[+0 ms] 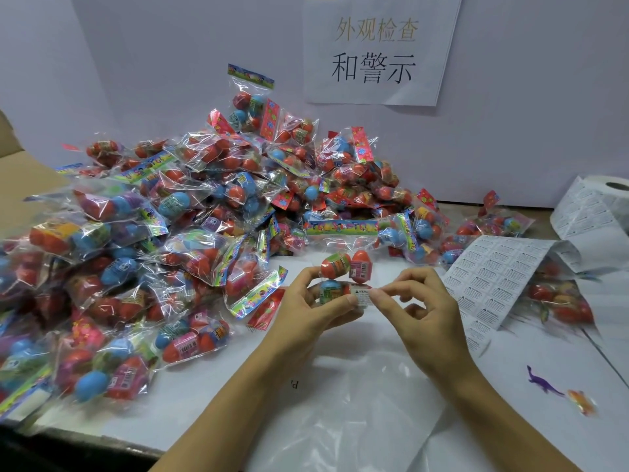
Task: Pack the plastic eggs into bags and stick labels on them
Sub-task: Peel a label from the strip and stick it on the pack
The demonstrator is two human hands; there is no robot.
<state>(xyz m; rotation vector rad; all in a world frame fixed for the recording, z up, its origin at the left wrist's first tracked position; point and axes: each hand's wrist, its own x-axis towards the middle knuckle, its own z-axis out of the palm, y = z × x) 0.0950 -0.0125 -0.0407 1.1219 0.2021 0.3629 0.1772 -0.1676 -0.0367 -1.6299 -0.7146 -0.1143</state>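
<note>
In the centre of the frame the left hand [308, 303] grips a small clear bag of eggs [343, 275], its fingers curled round the lower part so that two red eggs stand up above them and a blue one lies against the thumb. The right hand [420, 313] meets it from the right, thumb and forefinger pinched on a white warning label [362, 296] that lies on the bag's front. Both hands are held just above the white table [211, 390]. A big heap of filled bags [190, 212] covers the left and middle of the frame, up against the back wall. At right lies a sheet of labels [493, 277] running from a roll [609, 199] at the far right edge. A purple toy dinosaur [541, 384] lies at lower right. A paper sign [374, 49] hangs at the top centre.
</note>
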